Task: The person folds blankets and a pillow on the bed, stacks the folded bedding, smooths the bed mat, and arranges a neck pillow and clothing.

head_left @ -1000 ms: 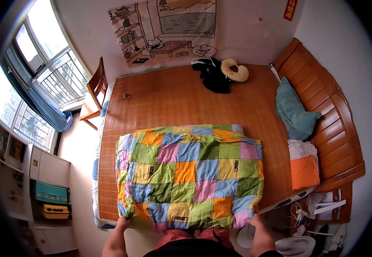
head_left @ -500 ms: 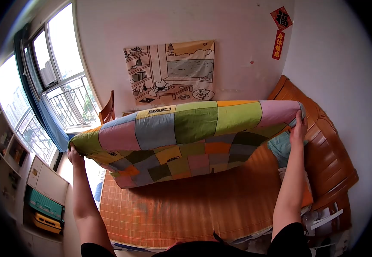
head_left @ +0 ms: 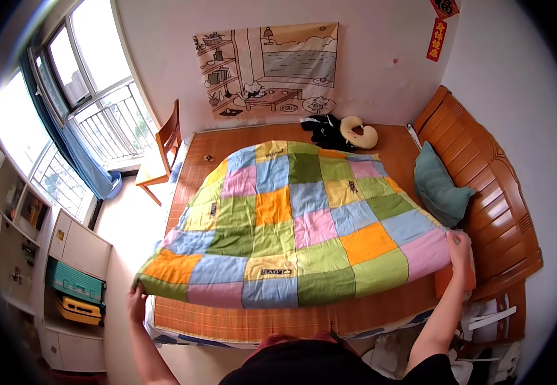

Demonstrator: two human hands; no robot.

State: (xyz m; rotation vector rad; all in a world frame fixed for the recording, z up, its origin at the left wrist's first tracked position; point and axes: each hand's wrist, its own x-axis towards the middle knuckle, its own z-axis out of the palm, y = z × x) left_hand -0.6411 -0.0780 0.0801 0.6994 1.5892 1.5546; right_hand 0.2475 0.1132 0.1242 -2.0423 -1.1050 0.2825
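Observation:
A patchwork quilt [head_left: 275, 231] in green, orange, pink, blue and yellow squares spreads over the bed mat [head_left: 227, 319]. Its far part lies toward the wall side of the bed, while the near edge is held up above the mat. My left hand [head_left: 137, 303] is closed on the near left corner. At the near right corner, my right hand [head_left: 458, 249] grips the pink patch. Both arms are stretched wide apart. Some fingers are hidden by the cloth.
A teal pillow [head_left: 441, 186] leans against the wooden headboard [head_left: 493, 186]. A cream neck pillow [head_left: 359, 133] and a black item [head_left: 326, 133] lie at the bed's far edge. A wooden chair [head_left: 169, 138] stands left of the bed, near shelves with suitcases [head_left: 76, 282].
The quilt has come down from a raised fold and spread across the bed. Both hands have lowered, keeping hold of its corners. The neck pillow and black item now show.

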